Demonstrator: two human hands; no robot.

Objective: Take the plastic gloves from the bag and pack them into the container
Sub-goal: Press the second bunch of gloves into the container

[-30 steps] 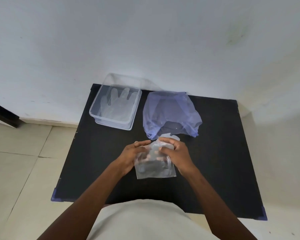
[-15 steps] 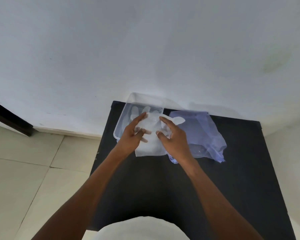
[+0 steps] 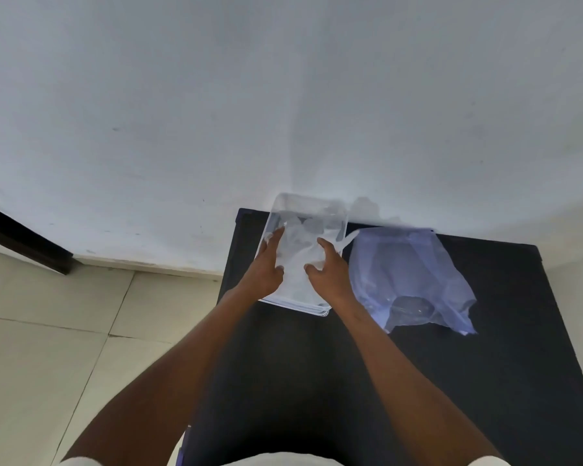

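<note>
Both hands, left hand (image 3: 265, 269) and right hand (image 3: 329, 275), fingers spread, press clear plastic glove (image 3: 300, 260) into container (image 3: 303, 200) at table's (image 3: 485, 364) far-left corner (film limp, slippery, likely springy); bag (image 3: 414, 270) alongside.

We see soft, even, cool daylight; faint shadows on the wall (image 3: 367, 206) behind the container (image 3: 337, 210). Slight overall softness, wide-angle bending at the edges, no harsh glare.

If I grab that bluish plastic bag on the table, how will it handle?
Probably floppy: the crumpled bluish translucent plastic bag lies slumped in folds on the black table. Likely very light, since it looks thin. Possibly slippery.
</note>
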